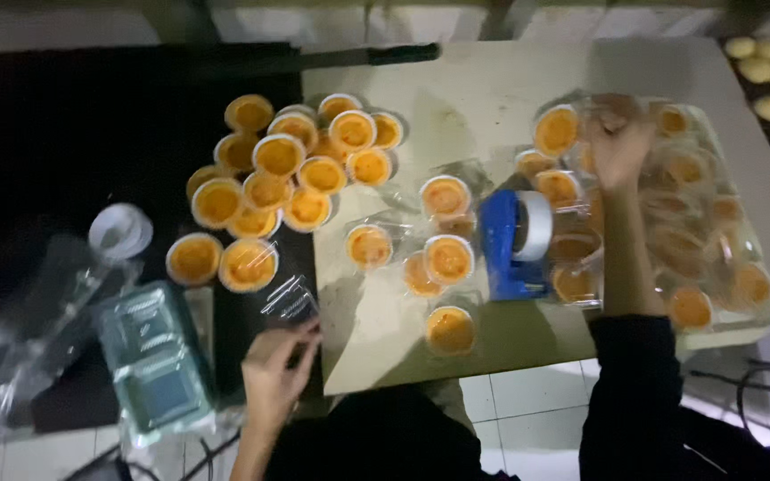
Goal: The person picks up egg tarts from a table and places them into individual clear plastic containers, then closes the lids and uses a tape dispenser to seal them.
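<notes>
Head view: left hand (274, 370) pinches clear plastic bag (289, 303); right hand (618, 147) grips bagged orange cup (556, 131).

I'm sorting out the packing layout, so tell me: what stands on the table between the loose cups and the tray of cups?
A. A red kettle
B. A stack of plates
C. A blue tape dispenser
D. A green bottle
C: a blue tape dispenser with a pale roll stands on the table, left of the right hand reaching over the tray.
</notes>
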